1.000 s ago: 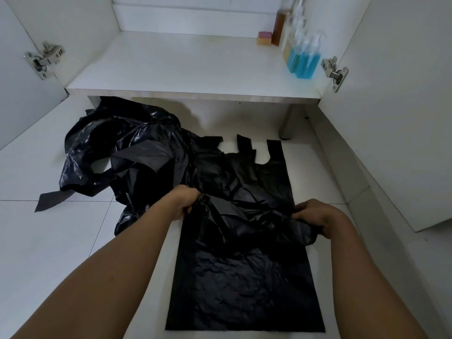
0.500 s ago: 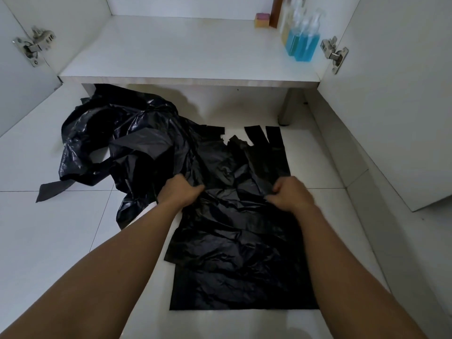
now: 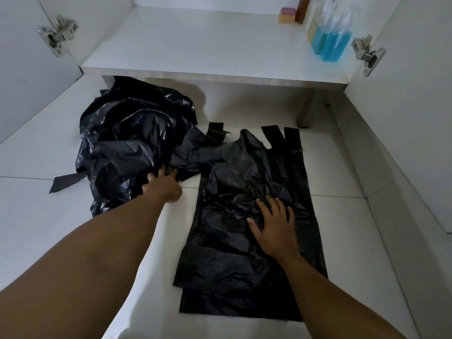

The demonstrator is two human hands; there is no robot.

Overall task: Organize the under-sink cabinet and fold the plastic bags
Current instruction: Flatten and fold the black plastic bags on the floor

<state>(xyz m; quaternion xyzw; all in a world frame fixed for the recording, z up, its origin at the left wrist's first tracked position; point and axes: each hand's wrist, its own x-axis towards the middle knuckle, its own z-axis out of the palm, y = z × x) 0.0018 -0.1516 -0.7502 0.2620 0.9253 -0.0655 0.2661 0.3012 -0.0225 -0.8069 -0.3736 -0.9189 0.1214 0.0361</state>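
Pressure from our right hand (image 3: pixel 271 226), spread flat on the smoothed black bag stack (image 3: pixel 244 277) beneath it, should pin it while our left hand (image 3: pixel 162 184), reaching into the crumpled bag pile (image 3: pixel 127 152) ahead (we cannot tell whether it grips), draws out one bag.

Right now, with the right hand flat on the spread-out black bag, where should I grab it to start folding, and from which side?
Probably the straight bottom hem, pinched from the near side. The black plastic bag lies flat with its handles pointing away, and the right hand pins its middle, leaving that hem bare and free to lift.
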